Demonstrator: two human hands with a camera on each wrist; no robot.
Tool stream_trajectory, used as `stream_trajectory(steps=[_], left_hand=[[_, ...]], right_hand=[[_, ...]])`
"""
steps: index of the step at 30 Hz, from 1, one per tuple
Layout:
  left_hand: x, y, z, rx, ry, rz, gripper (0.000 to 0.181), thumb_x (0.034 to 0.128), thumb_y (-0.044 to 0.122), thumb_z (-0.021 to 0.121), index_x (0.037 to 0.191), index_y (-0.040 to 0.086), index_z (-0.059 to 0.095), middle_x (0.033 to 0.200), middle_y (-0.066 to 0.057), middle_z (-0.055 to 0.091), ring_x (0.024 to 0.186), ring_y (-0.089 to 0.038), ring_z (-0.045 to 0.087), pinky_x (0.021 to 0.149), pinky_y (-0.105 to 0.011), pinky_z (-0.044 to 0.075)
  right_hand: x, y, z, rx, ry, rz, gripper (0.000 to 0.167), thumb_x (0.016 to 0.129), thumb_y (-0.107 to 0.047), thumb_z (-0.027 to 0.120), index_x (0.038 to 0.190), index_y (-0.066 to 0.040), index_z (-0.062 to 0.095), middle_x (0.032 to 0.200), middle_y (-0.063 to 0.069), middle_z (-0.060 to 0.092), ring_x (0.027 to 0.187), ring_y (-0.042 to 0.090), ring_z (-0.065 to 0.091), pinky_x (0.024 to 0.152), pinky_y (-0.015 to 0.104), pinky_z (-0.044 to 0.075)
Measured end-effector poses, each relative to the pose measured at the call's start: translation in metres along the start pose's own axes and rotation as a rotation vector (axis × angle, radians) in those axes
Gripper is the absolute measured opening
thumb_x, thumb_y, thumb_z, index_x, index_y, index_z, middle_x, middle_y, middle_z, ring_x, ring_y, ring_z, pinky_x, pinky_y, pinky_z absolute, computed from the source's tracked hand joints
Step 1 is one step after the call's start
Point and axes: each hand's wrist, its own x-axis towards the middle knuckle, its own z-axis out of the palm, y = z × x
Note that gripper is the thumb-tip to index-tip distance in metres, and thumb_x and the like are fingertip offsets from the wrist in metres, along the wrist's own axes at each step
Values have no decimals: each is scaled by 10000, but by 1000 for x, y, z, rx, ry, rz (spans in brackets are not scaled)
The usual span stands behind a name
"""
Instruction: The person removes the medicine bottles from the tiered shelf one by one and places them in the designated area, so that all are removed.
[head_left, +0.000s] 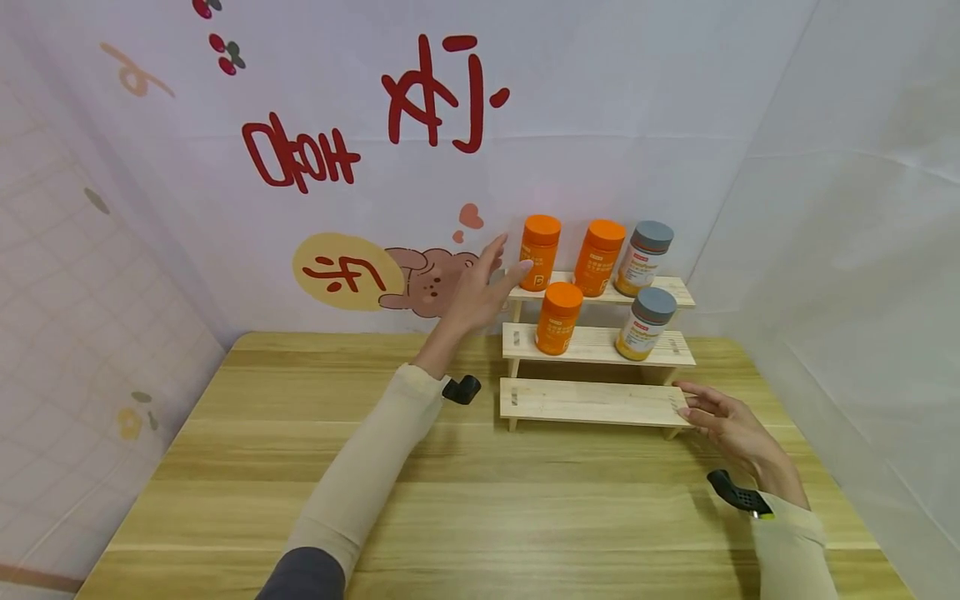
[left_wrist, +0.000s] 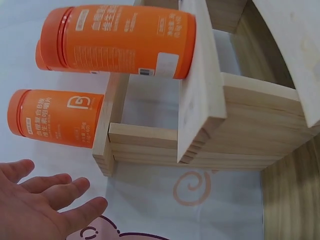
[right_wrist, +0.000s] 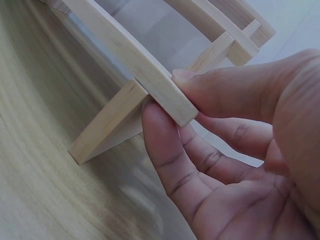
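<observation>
A three-step wooden display rack [head_left: 592,402] stands on the table against the back wall. My left hand [head_left: 480,292] is beside the left orange bottle [head_left: 534,271] on its top step. In the left wrist view its fingers [left_wrist: 60,195] are extended and apart from that bottle [left_wrist: 57,117]. At the right end of the lowest step, my right hand [head_left: 731,425] pinches the board [right_wrist: 135,55] between thumb and finger. Another orange bottle [head_left: 598,260] and a grey-capped bottle [head_left: 637,268] share the top step. The middle step bears an orange bottle [head_left: 555,332] and a grey-capped bottle [head_left: 640,335].
The wood-grain table [head_left: 480,517] extends in front of the rack and to its left. A white printed cloth wall [head_left: 600,100] stands behind, with further cloth walls at left and right [head_left: 862,292].
</observation>
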Motion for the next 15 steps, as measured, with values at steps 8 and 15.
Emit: stream_trajectory(steps=[8,15], left_hand=[[16,2,5,-109,-4,-13,840,936,681,584,1631,353,246,1639,-36,402,1505,-217,407,1216,-492,375],[27,5,12,-146,11,-35,874,907,626,679,1624,329,277,1529,-44,523,1394,-218,516,1143,-456,463]], right_hand=[[2,3,-1,9,3,-12,646,1036,-255,630,1591,-83,348,1188,-48,533,955,30,578,698,232,511],[3,3,0,25,-2,-8,661,1035,-275,633,1594,-81,340,1214,-40,529,991,36,590,766,225,538]])
